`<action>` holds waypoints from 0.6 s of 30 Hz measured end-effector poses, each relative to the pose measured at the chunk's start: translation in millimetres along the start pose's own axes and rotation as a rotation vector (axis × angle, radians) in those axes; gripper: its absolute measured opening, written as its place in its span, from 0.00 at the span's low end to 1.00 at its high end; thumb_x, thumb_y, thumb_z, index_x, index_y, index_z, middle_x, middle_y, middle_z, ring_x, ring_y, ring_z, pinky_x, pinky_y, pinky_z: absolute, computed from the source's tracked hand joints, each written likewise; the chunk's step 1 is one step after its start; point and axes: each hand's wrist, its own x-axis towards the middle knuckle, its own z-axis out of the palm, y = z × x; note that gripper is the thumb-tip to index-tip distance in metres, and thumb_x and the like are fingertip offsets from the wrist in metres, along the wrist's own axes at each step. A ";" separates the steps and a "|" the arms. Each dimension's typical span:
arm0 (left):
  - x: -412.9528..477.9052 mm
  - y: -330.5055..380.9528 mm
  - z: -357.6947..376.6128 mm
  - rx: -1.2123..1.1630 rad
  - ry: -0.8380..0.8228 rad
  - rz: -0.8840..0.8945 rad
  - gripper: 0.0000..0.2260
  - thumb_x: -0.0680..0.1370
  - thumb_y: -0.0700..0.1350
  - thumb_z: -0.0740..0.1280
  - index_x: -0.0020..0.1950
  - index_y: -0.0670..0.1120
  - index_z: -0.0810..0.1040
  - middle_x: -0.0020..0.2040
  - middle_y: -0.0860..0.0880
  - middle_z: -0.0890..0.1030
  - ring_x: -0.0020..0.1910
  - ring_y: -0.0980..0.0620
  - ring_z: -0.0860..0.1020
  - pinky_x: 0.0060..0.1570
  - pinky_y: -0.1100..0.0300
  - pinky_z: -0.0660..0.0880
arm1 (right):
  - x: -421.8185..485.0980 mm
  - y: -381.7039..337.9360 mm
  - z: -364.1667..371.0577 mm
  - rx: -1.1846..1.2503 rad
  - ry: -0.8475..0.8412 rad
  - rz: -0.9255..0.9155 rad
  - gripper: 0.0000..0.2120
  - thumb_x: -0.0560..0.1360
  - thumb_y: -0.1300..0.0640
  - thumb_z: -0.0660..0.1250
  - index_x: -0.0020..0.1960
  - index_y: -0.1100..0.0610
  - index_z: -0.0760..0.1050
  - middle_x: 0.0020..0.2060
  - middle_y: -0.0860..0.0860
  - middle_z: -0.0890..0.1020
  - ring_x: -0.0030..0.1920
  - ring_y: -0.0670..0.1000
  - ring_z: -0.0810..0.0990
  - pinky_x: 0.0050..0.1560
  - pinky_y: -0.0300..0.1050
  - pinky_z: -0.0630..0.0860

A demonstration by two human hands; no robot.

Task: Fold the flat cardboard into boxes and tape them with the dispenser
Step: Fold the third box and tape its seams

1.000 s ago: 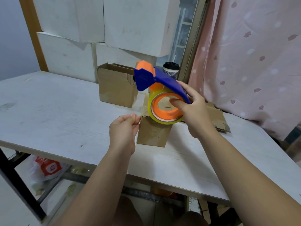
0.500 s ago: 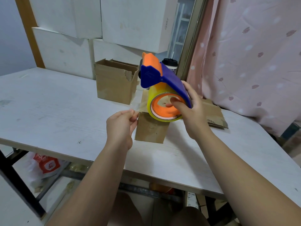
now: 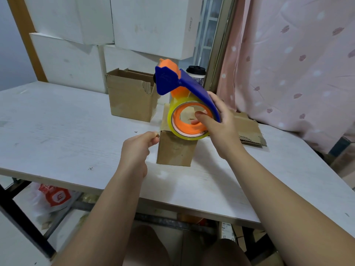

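My right hand (image 3: pixel 221 129) grips a blue and orange tape dispenser (image 3: pixel 172 81), thumb inside the core of its clear tape roll (image 3: pixel 187 120), and holds it raised above a small folded cardboard box (image 3: pixel 175 150) on the white table (image 3: pixel 57 127). My left hand (image 3: pixel 138 148) is beside the box's upper left corner, its fingertips pinched together on the free end of the clear tape, which is hard to make out. Behind them stands a second cardboard box (image 3: pixel 130 98) with its top flaps open. Flat cardboard (image 3: pixel 247 129) lies to the right, behind my right hand.
Large white boxes (image 3: pixel 149 25) are stacked against the back wall. A lidded paper cup (image 3: pixel 196 74) stands behind the dispenser. A pink curtain (image 3: pixel 297 64) hangs at the right. A red and white plastic bag (image 3: pixel 51 198) lies under the table.
The dispenser has tilted and lifted slightly in my right hand. My left hand has stayed pinched by the box's corner, and the view has shifted a little.
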 end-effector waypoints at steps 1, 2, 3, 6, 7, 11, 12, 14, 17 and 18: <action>-0.4 0.3 0.0 0.000 -0.007 -0.003 0.07 0.74 0.50 0.70 0.38 0.49 0.81 0.30 0.57 0.81 0.43 0.53 0.73 0.43 0.58 0.66 | -0.2 0.0 0.0 -0.001 0.000 -0.001 0.26 0.74 0.60 0.69 0.71 0.51 0.68 0.61 0.49 0.77 0.61 0.50 0.76 0.59 0.55 0.77; -0.7 0.4 -0.2 0.006 -0.007 0.000 0.07 0.74 0.50 0.70 0.38 0.49 0.81 0.33 0.56 0.82 0.45 0.52 0.73 0.46 0.57 0.66 | -0.3 0.2 0.1 -0.003 0.000 -0.002 0.27 0.74 0.60 0.69 0.71 0.51 0.68 0.61 0.49 0.77 0.61 0.50 0.75 0.59 0.55 0.77; -1.3 1.3 0.2 0.018 0.000 0.005 0.07 0.74 0.50 0.69 0.37 0.49 0.81 0.35 0.55 0.81 0.46 0.52 0.74 0.47 0.56 0.65 | -0.3 0.5 0.2 -0.005 0.000 -0.001 0.27 0.74 0.60 0.69 0.71 0.51 0.68 0.61 0.49 0.77 0.61 0.50 0.75 0.59 0.55 0.77; -1.7 2.1 3.8 0.067 0.037 0.041 0.10 0.74 0.50 0.69 0.33 0.49 0.79 0.35 0.55 0.79 0.42 0.55 0.72 0.46 0.56 0.66 | -1.0 2.3 0.8 -0.002 0.005 -0.008 0.27 0.74 0.60 0.69 0.71 0.51 0.67 0.60 0.48 0.77 0.60 0.49 0.76 0.58 0.52 0.78; -2.9 2.3 5.7 0.081 0.054 0.062 0.11 0.75 0.50 0.69 0.33 0.49 0.78 0.35 0.55 0.79 0.39 0.56 0.71 0.42 0.57 0.66 | -1.4 2.9 1.0 0.002 0.005 -0.011 0.27 0.74 0.60 0.69 0.71 0.51 0.67 0.60 0.48 0.77 0.60 0.48 0.76 0.58 0.51 0.78; -5.5 -0.8 8.0 0.153 0.076 0.174 0.12 0.75 0.50 0.67 0.33 0.47 0.77 0.37 0.52 0.78 0.41 0.53 0.73 0.45 0.56 0.68 | -0.5 4.5 1.4 0.019 0.001 -0.009 0.26 0.74 0.58 0.69 0.70 0.49 0.68 0.58 0.44 0.78 0.58 0.46 0.77 0.55 0.46 0.78; -4.5 -2.4 7.3 0.170 0.076 0.177 0.12 0.75 0.51 0.66 0.34 0.48 0.77 0.39 0.52 0.79 0.45 0.51 0.73 0.51 0.51 0.68 | -0.4 4.4 1.8 0.019 0.000 -0.009 0.26 0.73 0.58 0.69 0.70 0.48 0.68 0.57 0.43 0.78 0.58 0.46 0.77 0.54 0.45 0.78; -1.4 -3.3 6.7 0.216 0.080 0.170 0.12 0.76 0.53 0.66 0.35 0.49 0.77 0.39 0.53 0.78 0.49 0.49 0.73 0.58 0.45 0.67 | -0.1 4.5 2.5 0.014 -0.005 -0.009 0.26 0.71 0.55 0.68 0.69 0.47 0.69 0.56 0.43 0.78 0.57 0.47 0.77 0.54 0.46 0.79; 3.8 0.3 2.9 0.533 0.123 0.265 0.10 0.76 0.55 0.63 0.50 0.50 0.74 0.35 0.53 0.76 0.45 0.50 0.74 0.56 0.49 0.62 | -0.1 5.0 3.0 0.005 -0.003 -0.017 0.26 0.71 0.55 0.68 0.68 0.47 0.69 0.57 0.44 0.78 0.58 0.47 0.77 0.56 0.50 0.79; 5.3 0.4 -0.7 0.714 0.157 0.315 0.13 0.76 0.55 0.64 0.57 0.53 0.70 0.34 0.54 0.74 0.41 0.52 0.72 0.54 0.50 0.59 | 0.2 5.4 3.0 0.005 -0.002 -0.021 0.26 0.71 0.55 0.68 0.69 0.47 0.69 0.56 0.43 0.78 0.58 0.47 0.77 0.56 0.50 0.79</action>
